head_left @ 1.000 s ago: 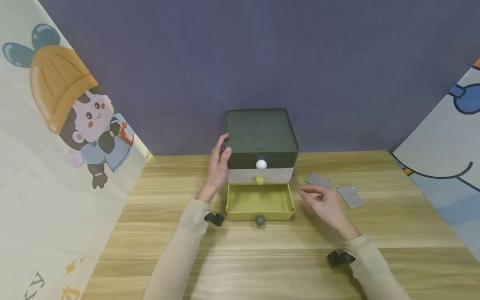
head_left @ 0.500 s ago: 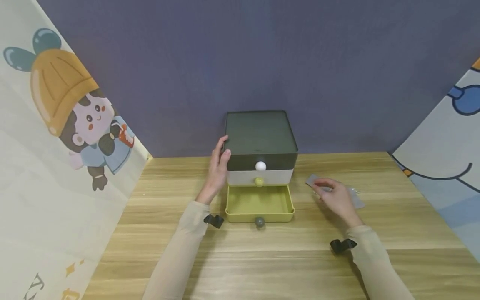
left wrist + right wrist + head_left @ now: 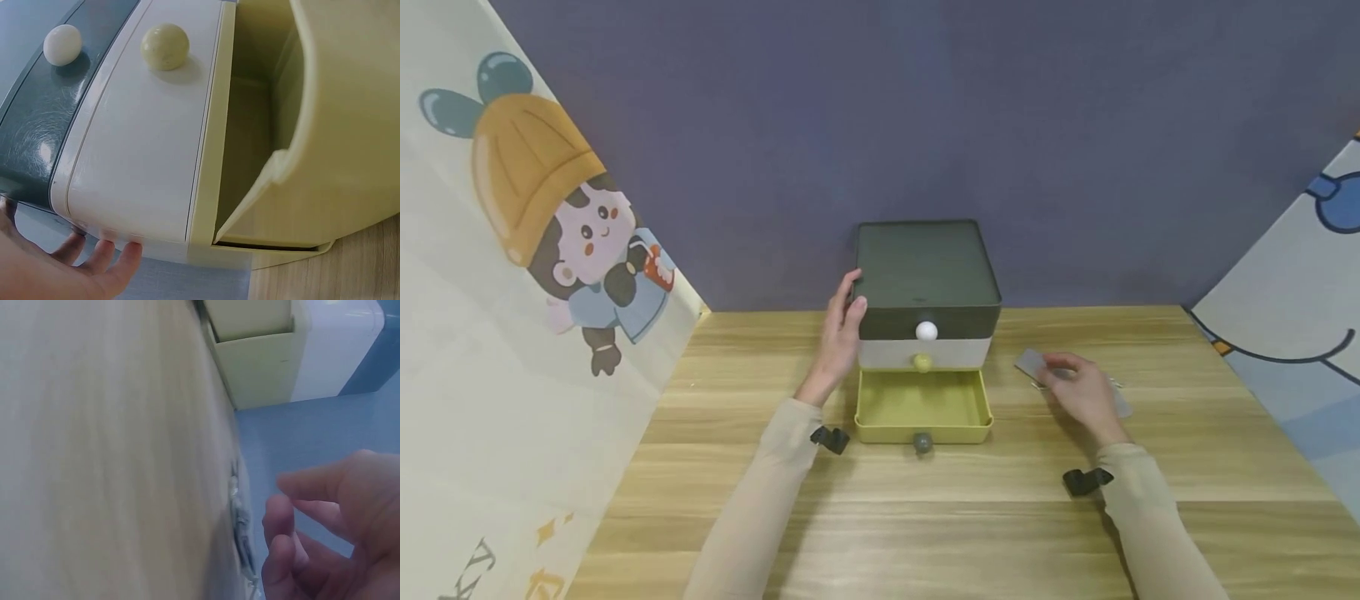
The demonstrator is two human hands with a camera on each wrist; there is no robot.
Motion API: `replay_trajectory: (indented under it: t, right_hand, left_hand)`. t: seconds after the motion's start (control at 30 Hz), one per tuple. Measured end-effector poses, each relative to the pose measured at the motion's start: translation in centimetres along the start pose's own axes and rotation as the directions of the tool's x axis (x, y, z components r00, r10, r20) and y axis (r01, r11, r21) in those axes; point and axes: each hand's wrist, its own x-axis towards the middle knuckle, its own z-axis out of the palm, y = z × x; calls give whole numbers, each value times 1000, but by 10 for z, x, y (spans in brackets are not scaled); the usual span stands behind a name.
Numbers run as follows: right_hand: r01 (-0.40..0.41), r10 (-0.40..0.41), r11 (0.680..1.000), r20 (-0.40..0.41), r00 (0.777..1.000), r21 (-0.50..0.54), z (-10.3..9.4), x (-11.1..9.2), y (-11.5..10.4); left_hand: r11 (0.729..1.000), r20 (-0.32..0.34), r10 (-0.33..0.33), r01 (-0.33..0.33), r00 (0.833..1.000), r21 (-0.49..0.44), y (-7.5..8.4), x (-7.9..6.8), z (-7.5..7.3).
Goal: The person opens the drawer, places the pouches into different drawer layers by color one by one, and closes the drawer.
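Observation:
A small drawer box [image 3: 928, 267] has a dark green top drawer, a white middle one and a yellow bottom drawer [image 3: 925, 434] pulled out. My left hand [image 3: 841, 337] rests against the box's left side; in the left wrist view its fingertips [image 3: 128, 256] touch the white tier. On the right, my right hand [image 3: 1081, 390] hovers over a grey drawstring pouch [image 3: 1028, 362], partly covering it. The right wrist view shows the thumb and loosely bent fingers [image 3: 280, 515] close to a pouch [image 3: 241, 528] lying on the wood. A second grey pouch [image 3: 1122, 402] lies partly behind the hand.
The wood-grain table [image 3: 925, 525] meets a dark blue back panel [image 3: 760, 167]. Printed side panels stand at left [image 3: 490, 400] and right [image 3: 1300, 317]. A grey knob [image 3: 923, 442] sticks out from the yellow drawer's front.
My right hand has moved right, from beside the yellow drawer to over the grey pouches. The left hand has stayed against the box. The drawer stands as before.

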Motion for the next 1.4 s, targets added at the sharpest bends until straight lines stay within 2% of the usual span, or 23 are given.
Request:
replay_trajectory:
  t: [0.13, 0.27, 0.63, 0.77, 1.07, 1.4]
  right_hand:
    - [22, -23, 999, -20, 1000, -34, 3, 1, 3]
    - [3, -4, 999, -14, 1000, -50, 3, 3, 5]
    - [48, -24, 971, 104, 994, -233, 0, 5, 8]
    - [52, -19, 968, 133, 991, -246, -1, 5, 8]
    - [-7, 53, 971, 188, 981, -239, -4, 5, 9]
    - [0, 51, 965, 185, 981, -264, -5, 6, 9]
  left_hand:
    - [1000, 1, 2, -2, 1000, -4, 0, 1, 0]
    - [1000, 5, 13, -13, 1000, -4, -1, 3, 1]
    - [1000, -4, 14, -14, 1000, 13, -1, 1, 0]
    - [1000, -8, 18, -18, 1000, 15, 0, 0, 1]
    - [1000, -14, 12, -11, 1000, 20, 3, 0, 3]
    - [1000, -15, 4, -3, 1000, 29, 4, 0, 3]
